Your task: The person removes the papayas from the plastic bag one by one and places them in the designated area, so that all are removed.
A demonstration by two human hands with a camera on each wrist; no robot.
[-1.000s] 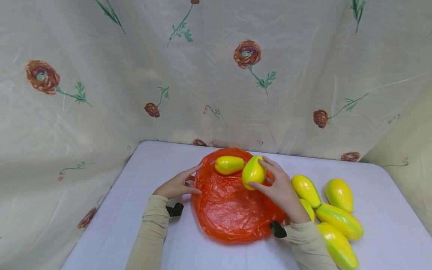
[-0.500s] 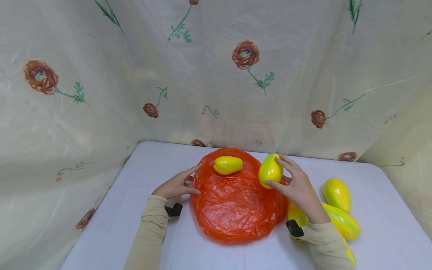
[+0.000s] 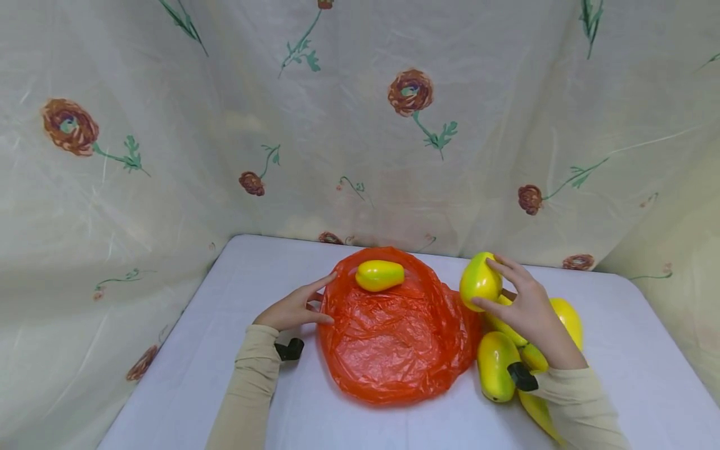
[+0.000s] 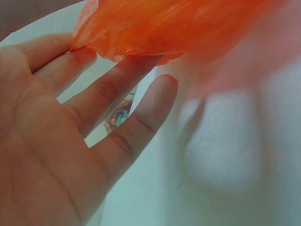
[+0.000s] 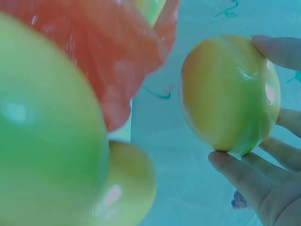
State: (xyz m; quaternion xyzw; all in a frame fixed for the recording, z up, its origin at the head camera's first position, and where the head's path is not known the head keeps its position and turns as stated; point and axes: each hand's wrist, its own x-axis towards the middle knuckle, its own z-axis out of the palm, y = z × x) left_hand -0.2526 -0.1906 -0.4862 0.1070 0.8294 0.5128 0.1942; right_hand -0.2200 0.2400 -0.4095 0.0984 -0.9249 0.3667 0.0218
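Note:
My right hand (image 3: 531,309) grips a glossy yellow-green papaya (image 3: 480,282) between thumb and fingertips, above the right side of the red plastic bag (image 3: 388,369). In the right wrist view, the fingertips press the ends of that papaya (image 5: 228,96). The bag lies spread on the table with its mouth wide. A second papaya (image 3: 380,275) lies on its side at the far part of the bag. At the bag's left edge rests my left hand (image 3: 295,306). Its fingers (image 4: 110,92) are extended, some tips touching the thin red plastic in the left wrist view.
Several more papayas lie in a group to the right of the bag, one papaya (image 3: 497,367) close beside it. My right forearm partly covers them. A white table (image 3: 225,300) runs back to a flowered curtain (image 3: 337,125).
My right hand has carried the papaya rightward, from over the bag to near the papaya group. The bag's right edge now bulges out to the right. My left hand has stayed in place.

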